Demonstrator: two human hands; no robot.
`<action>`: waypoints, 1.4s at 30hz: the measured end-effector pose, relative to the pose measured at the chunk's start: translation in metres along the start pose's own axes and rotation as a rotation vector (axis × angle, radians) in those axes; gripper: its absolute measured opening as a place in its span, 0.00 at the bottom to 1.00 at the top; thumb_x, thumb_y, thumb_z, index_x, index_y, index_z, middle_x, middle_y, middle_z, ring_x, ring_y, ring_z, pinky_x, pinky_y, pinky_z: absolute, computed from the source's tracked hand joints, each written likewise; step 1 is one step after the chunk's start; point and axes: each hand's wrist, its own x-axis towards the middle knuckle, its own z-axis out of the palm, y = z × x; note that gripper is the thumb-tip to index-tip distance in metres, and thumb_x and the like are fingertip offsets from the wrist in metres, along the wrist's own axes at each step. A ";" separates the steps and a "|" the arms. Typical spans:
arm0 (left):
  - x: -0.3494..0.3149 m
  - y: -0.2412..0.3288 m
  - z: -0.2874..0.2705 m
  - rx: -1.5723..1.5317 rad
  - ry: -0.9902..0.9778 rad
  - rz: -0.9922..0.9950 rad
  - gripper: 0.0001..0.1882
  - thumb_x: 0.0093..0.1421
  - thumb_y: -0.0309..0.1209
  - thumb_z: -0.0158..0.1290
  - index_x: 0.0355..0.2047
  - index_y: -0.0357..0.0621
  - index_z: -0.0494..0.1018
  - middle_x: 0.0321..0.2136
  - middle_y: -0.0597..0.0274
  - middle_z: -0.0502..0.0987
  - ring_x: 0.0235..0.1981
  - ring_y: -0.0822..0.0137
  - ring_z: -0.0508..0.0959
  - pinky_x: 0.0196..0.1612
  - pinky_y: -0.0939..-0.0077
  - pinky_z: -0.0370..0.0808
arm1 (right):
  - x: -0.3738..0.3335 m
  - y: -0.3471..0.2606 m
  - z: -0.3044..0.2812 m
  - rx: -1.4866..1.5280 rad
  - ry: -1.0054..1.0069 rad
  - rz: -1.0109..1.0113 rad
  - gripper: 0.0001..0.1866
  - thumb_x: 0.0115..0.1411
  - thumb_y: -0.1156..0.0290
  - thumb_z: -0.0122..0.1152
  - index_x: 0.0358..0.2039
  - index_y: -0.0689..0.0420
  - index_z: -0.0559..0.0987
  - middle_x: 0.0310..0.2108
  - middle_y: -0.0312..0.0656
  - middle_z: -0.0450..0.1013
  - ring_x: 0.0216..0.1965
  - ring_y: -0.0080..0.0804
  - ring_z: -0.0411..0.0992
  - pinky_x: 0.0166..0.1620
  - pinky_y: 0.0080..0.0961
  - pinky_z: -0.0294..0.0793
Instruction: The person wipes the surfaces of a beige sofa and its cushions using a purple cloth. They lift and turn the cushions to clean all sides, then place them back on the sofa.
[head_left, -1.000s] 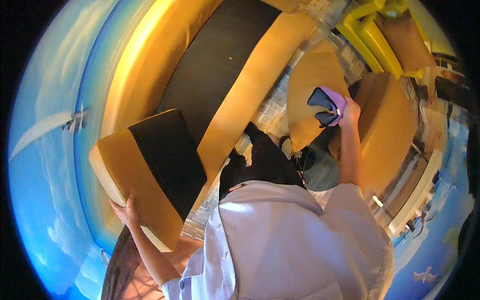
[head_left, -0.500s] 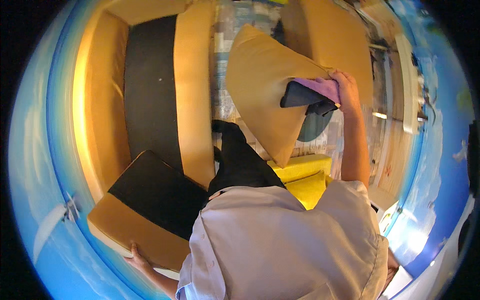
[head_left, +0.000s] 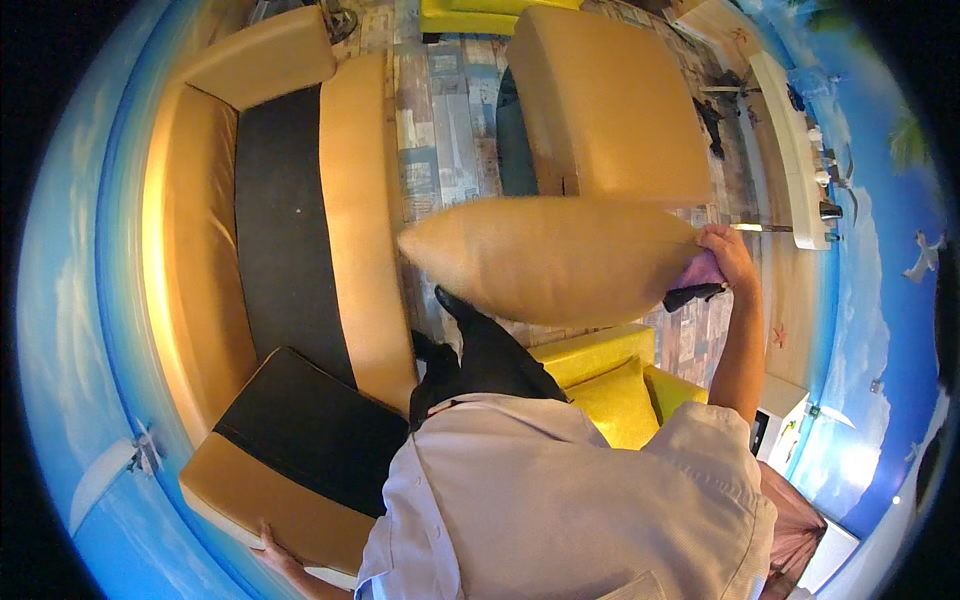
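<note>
In my right hand [head_left: 729, 256] I grip one corner of a tan throw pillow [head_left: 550, 262], held above the floor in front of my legs. Bunched in the same grasp are a purple cloth [head_left: 704, 269] and a dark cloth-like piece [head_left: 692, 296] below it. My left hand [head_left: 277, 552] holds the near edge of a seat cushion [head_left: 290, 487], black on one part and tan on the other. That cushion is tilted at the near end of a tan and black sofa [head_left: 361, 210], whose long black seat strip shows.
Ahead stands a large tan upholstered piece [head_left: 620, 105]. A yellow armchair [head_left: 590, 354] with a yellow pillow [head_left: 618, 400] is close on my right. A white shelf [head_left: 795, 150] runs along the blue mural wall. Patterned flooring [head_left: 440, 130] lies between the seats.
The pillow has swung from a slanting position to lying across in front of me, and my right hand has come nearer and farther right. The left hand stays on the seat cushion.
</note>
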 end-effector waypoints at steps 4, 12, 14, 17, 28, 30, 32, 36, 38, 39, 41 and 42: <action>-0.019 0.045 0.026 -0.025 -0.036 0.033 0.55 0.55 0.49 0.70 0.72 0.29 0.56 0.62 0.31 0.72 0.54 0.42 0.79 0.56 0.50 0.79 | 0.039 0.132 -0.012 -0.266 0.143 -0.030 0.17 0.61 0.64 0.60 0.38 0.67 0.85 0.29 0.37 0.80 0.28 0.27 0.75 0.34 0.28 0.74; -0.019 0.072 0.063 0.105 0.009 0.031 0.57 0.53 0.49 0.71 0.71 0.26 0.55 0.61 0.30 0.72 0.52 0.42 0.80 0.53 0.49 0.81 | 0.073 0.271 -0.036 -0.285 0.527 0.147 0.23 0.61 0.60 0.54 0.39 0.68 0.86 0.35 0.53 0.84 0.34 0.45 0.80 0.42 0.42 0.78; -0.036 0.083 0.061 0.080 0.026 0.030 0.58 0.52 0.49 0.72 0.70 0.26 0.55 0.60 0.29 0.72 0.52 0.42 0.80 0.51 0.46 0.81 | 0.074 0.248 -0.033 -0.090 0.498 0.132 0.23 0.63 0.59 0.54 0.39 0.67 0.86 0.34 0.52 0.83 0.33 0.42 0.79 0.40 0.39 0.77; -0.038 0.092 0.072 0.068 0.022 -0.017 0.58 0.50 0.49 0.73 0.68 0.24 0.55 0.58 0.28 0.72 0.51 0.41 0.79 0.50 0.44 0.81 | 0.085 0.268 -0.066 0.112 0.567 0.217 0.20 0.65 0.60 0.59 0.40 0.67 0.86 0.32 0.44 0.82 0.30 0.32 0.76 0.34 0.31 0.75; -0.029 0.086 0.074 0.169 0.091 -0.018 0.56 0.51 0.49 0.72 0.67 0.26 0.57 0.58 0.28 0.73 0.51 0.41 0.79 0.53 0.45 0.80 | 0.123 0.276 0.005 0.278 0.466 0.160 0.20 0.63 0.65 0.69 0.48 0.67 0.85 0.40 0.48 0.85 0.38 0.34 0.82 0.43 0.32 0.81; -0.029 0.088 0.081 0.217 0.111 -0.046 0.58 0.50 0.49 0.72 0.69 0.25 0.56 0.59 0.29 0.73 0.52 0.40 0.79 0.54 0.46 0.80 | 0.119 0.291 -0.012 0.184 0.504 0.163 0.16 0.66 0.68 0.66 0.49 0.66 0.85 0.41 0.43 0.84 0.37 0.29 0.80 0.41 0.27 0.80; -0.034 0.093 0.087 0.236 0.114 -0.063 0.60 0.50 0.50 0.73 0.71 0.26 0.54 0.60 0.29 0.72 0.53 0.40 0.79 0.54 0.46 0.80 | 0.117 0.298 -0.021 0.175 0.556 0.175 0.15 0.67 0.69 0.65 0.49 0.65 0.85 0.42 0.41 0.83 0.37 0.26 0.80 0.40 0.25 0.80; -0.037 0.087 0.077 0.227 0.126 -0.061 0.62 0.50 0.50 0.73 0.73 0.28 0.52 0.62 0.30 0.71 0.55 0.39 0.78 0.56 0.45 0.79 | 0.099 0.278 -0.017 0.149 0.661 0.194 0.17 0.64 0.64 0.66 0.45 0.66 0.85 0.37 0.45 0.83 0.35 0.29 0.79 0.39 0.30 0.80; -0.030 0.078 0.072 0.194 0.125 -0.047 0.62 0.50 0.50 0.73 0.74 0.29 0.53 0.62 0.30 0.71 0.55 0.39 0.78 0.56 0.45 0.79 | 0.082 0.275 -0.019 0.045 0.694 0.236 0.20 0.62 0.59 0.67 0.42 0.67 0.85 0.33 0.45 0.82 0.32 0.30 0.79 0.38 0.33 0.79; -0.029 0.075 0.072 0.161 0.120 -0.038 0.61 0.50 0.50 0.73 0.74 0.29 0.53 0.62 0.30 0.71 0.55 0.39 0.78 0.57 0.45 0.79 | 0.074 0.276 -0.021 -0.003 0.698 0.276 0.22 0.61 0.57 0.67 0.40 0.68 0.85 0.31 0.45 0.82 0.31 0.31 0.78 0.37 0.35 0.78; -0.029 0.069 0.068 0.108 0.106 -0.007 0.61 0.51 0.50 0.73 0.73 0.29 0.53 0.62 0.31 0.71 0.55 0.39 0.78 0.57 0.45 0.79 | 0.059 0.280 -0.020 0.007 0.709 0.391 0.24 0.59 0.54 0.67 0.36 0.68 0.85 0.29 0.44 0.81 0.29 0.32 0.78 0.35 0.36 0.76; -0.028 0.068 0.065 0.089 0.095 0.017 0.61 0.50 0.50 0.73 0.73 0.28 0.54 0.63 0.31 0.71 0.55 0.39 0.78 0.57 0.45 0.79 | 0.052 0.288 -0.016 0.066 0.714 0.468 0.24 0.59 0.53 0.67 0.35 0.67 0.85 0.29 0.44 0.81 0.28 0.33 0.77 0.34 0.36 0.75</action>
